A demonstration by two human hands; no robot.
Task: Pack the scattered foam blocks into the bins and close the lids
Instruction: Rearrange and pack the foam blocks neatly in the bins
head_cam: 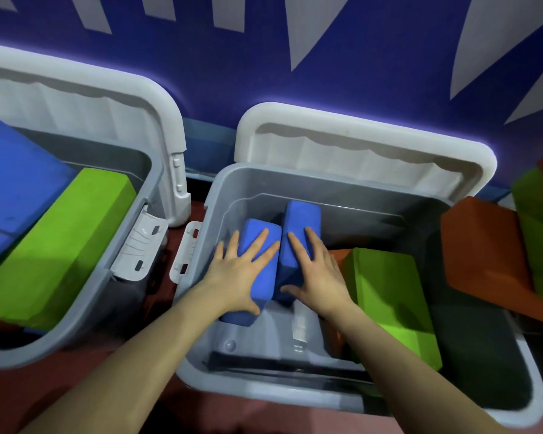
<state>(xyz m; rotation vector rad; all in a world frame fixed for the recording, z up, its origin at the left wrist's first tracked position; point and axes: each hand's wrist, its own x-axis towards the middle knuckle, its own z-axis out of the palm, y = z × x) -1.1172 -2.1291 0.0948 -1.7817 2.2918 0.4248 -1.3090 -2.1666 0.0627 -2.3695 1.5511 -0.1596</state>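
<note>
A blue wall [264, 70] with pale grey pointed shapes fills the far side of the view, and below it a dark reddish floor [85, 364] shows between and in front of two grey plastic bins. The left bin [76, 327] stands with its white lid [85, 98] tipped back against the wall; inside it lie a large blue foam slab [16, 183] and, just beside it, a long green foam block [66, 245] whose long axis slants from near left to far right. The right bin [264, 393] is also open, its white lid [367, 151] leaning on the wall, and it holds a green foam block [389, 296] lying near its middle, long axis running roughly toward the viewer, with a scrap of orange foam [337, 255] showing at its left edge. Over the bin's right rim rests an orange foam block [480, 245], with another green block [539, 220] behind it. Both bare forearms reach in from below into the right bin. The left hand [245, 274] lies flat, fingers spread, on the nearer blue foam block [257, 255]; the right hand [317, 274] lies likewise, fingers spread and straight, against the second blue foam block [298, 233]. The two blocks stand side by side and touching at the bin's left end, tilted, their long axes pointing away toward the wall
</note>
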